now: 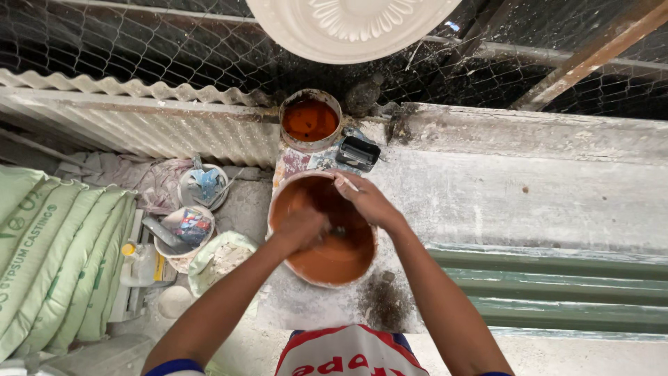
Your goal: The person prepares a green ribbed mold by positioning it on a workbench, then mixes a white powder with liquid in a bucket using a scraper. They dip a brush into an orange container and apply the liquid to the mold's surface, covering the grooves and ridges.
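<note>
There is just one view. The camera sits on the person's head and looks almost straight down. The two arms come up from the bottom edge and meet in the middle, close to the camera. The left hand (300,228) and the right hand (367,202) are over a bowl of orange paint (327,268), which fills the centre of the view. A grey bench (529,202) runs off to the right. Green sacks (49,257) lie at the left edge, lower down and farther away. Wire netting (139,49) and a white round plaster piece (348,28) are at the top edge.
</note>
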